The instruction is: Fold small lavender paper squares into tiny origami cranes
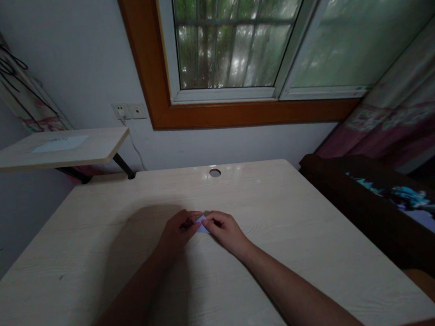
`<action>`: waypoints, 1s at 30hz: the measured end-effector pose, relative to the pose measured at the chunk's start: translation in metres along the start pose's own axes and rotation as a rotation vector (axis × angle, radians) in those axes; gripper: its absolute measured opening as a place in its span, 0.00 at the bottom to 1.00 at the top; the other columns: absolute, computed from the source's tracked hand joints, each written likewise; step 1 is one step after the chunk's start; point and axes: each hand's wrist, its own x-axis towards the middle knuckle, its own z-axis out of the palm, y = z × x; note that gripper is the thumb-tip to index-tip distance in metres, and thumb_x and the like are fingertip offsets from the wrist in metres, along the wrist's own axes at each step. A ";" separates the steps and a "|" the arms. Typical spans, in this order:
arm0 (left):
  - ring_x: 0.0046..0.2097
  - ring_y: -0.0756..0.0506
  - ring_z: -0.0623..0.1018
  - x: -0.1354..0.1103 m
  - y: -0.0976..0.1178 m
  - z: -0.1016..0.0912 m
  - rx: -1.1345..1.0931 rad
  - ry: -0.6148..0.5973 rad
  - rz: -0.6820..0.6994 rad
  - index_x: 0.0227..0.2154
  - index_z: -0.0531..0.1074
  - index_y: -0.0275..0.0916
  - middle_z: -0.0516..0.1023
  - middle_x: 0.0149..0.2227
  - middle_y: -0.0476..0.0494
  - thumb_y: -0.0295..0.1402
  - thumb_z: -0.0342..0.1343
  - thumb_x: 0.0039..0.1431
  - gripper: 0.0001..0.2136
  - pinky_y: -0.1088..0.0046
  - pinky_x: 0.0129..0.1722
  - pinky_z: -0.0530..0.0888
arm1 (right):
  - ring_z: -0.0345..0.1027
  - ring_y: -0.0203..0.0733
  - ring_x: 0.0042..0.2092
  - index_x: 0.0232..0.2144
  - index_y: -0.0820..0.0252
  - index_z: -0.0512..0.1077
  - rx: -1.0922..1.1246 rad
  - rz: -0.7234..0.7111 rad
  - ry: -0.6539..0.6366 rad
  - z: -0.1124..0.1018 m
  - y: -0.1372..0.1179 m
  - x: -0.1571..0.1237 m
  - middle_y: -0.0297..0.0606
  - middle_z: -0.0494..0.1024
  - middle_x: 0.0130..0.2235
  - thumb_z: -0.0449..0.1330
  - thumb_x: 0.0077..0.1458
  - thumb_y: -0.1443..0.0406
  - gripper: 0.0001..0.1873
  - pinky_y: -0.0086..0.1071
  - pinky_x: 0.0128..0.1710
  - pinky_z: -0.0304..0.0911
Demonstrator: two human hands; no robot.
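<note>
Your left hand [177, 231] and right hand [226, 228] cover parts of the paper [202, 227], so its full shape is hidden, and some of your fingers are tucked out of sight. Your forearms [298, 287] run off the near edge, which also crops the table [257, 195]. The shelf [103, 142] is cut off at left; marks on its sheet [60, 143] are too small to read. Greenery [231, 46] outside is blurred. At right, the blue thing [410, 195] is too indistinct to name.
</note>
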 end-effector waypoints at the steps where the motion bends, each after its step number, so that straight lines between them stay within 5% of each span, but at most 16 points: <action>1: 0.34 0.49 0.73 0.000 0.000 0.000 0.013 -0.002 0.008 0.44 0.77 0.42 0.73 0.33 0.47 0.36 0.58 0.57 0.12 0.75 0.35 0.70 | 0.65 0.42 0.32 0.33 0.59 0.78 -0.004 -0.002 0.001 0.000 0.000 0.000 0.37 0.73 0.30 0.58 0.63 0.51 0.19 0.30 0.34 0.59; 19: 0.34 0.49 0.72 0.001 0.006 -0.002 0.060 -0.046 0.053 0.46 0.77 0.41 0.71 0.32 0.47 0.34 0.56 0.60 0.13 0.75 0.34 0.68 | 0.63 0.40 0.31 0.31 0.60 0.76 0.032 0.002 0.002 0.000 0.002 0.000 0.34 0.71 0.29 0.59 0.63 0.54 0.17 0.28 0.32 0.56; 30: 0.36 0.47 0.75 0.001 0.004 -0.001 0.046 -0.033 -0.036 0.45 0.78 0.39 0.75 0.34 0.45 0.34 0.57 0.58 0.14 0.74 0.35 0.70 | 0.63 0.40 0.31 0.32 0.61 0.76 0.058 0.027 0.010 0.000 0.006 0.000 0.34 0.72 0.29 0.59 0.62 0.56 0.15 0.28 0.31 0.56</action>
